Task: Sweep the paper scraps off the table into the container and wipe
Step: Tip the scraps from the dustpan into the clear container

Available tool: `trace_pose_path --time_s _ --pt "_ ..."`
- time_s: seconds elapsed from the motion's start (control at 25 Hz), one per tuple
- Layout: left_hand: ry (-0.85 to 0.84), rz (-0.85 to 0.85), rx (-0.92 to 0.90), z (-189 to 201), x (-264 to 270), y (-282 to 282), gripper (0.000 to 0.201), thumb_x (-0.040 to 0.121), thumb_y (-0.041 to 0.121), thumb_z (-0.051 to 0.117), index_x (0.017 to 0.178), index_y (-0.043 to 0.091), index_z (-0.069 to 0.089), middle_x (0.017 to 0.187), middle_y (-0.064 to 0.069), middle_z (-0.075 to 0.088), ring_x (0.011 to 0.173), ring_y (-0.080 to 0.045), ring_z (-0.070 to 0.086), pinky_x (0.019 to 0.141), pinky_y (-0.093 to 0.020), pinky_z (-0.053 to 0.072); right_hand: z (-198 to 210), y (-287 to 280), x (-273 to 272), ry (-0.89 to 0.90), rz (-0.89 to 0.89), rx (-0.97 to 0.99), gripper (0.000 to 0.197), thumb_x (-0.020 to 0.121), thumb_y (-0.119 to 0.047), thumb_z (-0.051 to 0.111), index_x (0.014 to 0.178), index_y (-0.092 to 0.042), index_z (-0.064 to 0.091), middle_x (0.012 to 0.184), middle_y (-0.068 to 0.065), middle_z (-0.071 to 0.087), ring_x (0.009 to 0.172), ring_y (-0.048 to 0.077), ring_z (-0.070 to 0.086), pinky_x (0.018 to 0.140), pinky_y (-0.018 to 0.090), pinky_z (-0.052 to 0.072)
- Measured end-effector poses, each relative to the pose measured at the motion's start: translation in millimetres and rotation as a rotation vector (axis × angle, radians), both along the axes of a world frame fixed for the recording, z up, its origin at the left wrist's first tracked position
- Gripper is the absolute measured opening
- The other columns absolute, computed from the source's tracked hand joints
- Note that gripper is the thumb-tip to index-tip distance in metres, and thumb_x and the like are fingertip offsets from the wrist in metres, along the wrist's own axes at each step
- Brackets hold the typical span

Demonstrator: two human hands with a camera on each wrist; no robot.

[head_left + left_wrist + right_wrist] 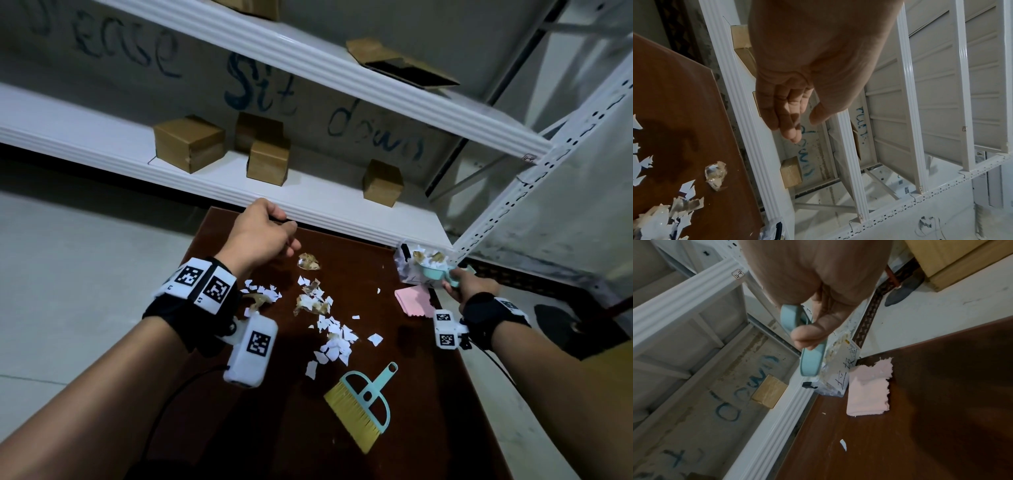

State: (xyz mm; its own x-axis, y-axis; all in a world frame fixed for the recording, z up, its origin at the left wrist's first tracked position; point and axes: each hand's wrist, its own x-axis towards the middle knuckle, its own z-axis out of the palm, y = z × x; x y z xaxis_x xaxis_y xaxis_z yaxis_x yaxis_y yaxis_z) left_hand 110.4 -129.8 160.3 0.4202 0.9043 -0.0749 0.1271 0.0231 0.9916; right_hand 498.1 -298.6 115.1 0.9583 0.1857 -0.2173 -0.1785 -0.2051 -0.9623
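Observation:
White and brownish paper scraps [325,318] [684,209] lie scattered over the middle of the dark brown table [394,394]. My right hand [466,282] [818,331] grips the handle of a light-blue dustpan [433,272] [810,363], tilted over the clear container [412,267] [835,379] at the table's far right corner; scraps fill the container. My left hand [270,236] [793,116] hovers above the table's far edge, fingers relaxed and holding nothing. A light-blue hand brush with yellow bristles [359,407] lies on the near part of the table. A folded pink cloth [416,301] [869,391] rests beside the container.
A white metal shelf [308,202] runs just behind the table, carrying several cardboard boxes [188,144]. Its perforated upright [534,171] rises right next to the container. Pale floor [85,274] lies left of the table, and a dark shoe [575,329] stands on the right.

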Motion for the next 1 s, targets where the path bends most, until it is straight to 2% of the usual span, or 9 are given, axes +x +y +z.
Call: trace_pose_path --time_s 0.16,0.28,0.36,0.52,0.72,1.0 --pt "0.003 0.001 -0.006 -2 1 1 0.017 0.099 0.015 0.064 0.098 0.017 0.047 0.074 -0.011 0.078 0.058 -0.023 0.069 0.064 -0.036 0.056 -11 -4 9 0.072 0.017 0.022 0.027 0.088 0.002 0.071 0.113 0.009 0.062 0.105 0.026 0.072 0.052 0.023 0.074 0.045 0.023 0.056" --pt "0.018 -0.006 -0.004 -3 5 0 0.017 0.099 0.016 0.064 0.102 0.015 0.047 0.075 -0.011 0.078 0.056 -0.022 0.068 0.059 -0.032 0.055 -13 -6 9 0.068 -0.010 0.068 0.039 0.086 0.002 0.072 0.123 0.012 0.060 0.097 0.023 0.072 0.052 0.022 0.074 0.047 0.022 0.057" --pt "0.022 -0.006 -0.003 -2 6 -3 0.018 0.099 0.015 0.064 0.103 0.015 0.046 0.076 -0.011 0.077 0.054 -0.020 0.067 0.053 -0.028 0.053 -9 -6 5 0.039 -0.023 0.089 0.038 0.085 0.004 0.073 0.119 0.014 0.061 0.092 0.024 0.071 0.051 0.023 0.073 0.047 0.024 0.058" --pt "0.017 -0.017 -0.013 -3 8 -3 0.019 0.099 0.015 0.064 0.101 0.016 0.045 0.075 -0.013 0.077 0.053 -0.021 0.065 0.053 -0.029 0.053 -4 -8 6 0.033 -0.011 0.082 0.032 0.086 0.004 0.073 0.114 0.015 0.061 0.094 0.027 0.069 0.048 0.023 0.072 0.046 0.023 0.057" --pt "0.015 -0.038 -0.044 -5 10 -4 0.020 0.099 0.015 0.064 0.098 0.017 0.043 0.074 -0.014 0.076 0.053 -0.022 0.065 0.053 -0.029 0.052 1 -5 5 0.011 -0.025 0.066 0.032 0.085 0.005 0.073 0.114 0.014 0.064 0.103 0.029 0.070 0.047 0.022 0.071 0.046 0.022 0.057" --pt "0.007 -0.057 -0.082 -4 10 -5 0.023 0.099 0.014 0.063 0.097 0.017 0.041 0.070 -0.013 0.074 0.050 -0.022 0.063 0.051 -0.030 0.052 1 -4 0 0.017 -0.004 -0.024 0.009 0.089 0.004 0.069 0.094 0.010 0.065 0.099 0.027 0.069 0.039 0.017 0.066 0.039 0.019 0.052"
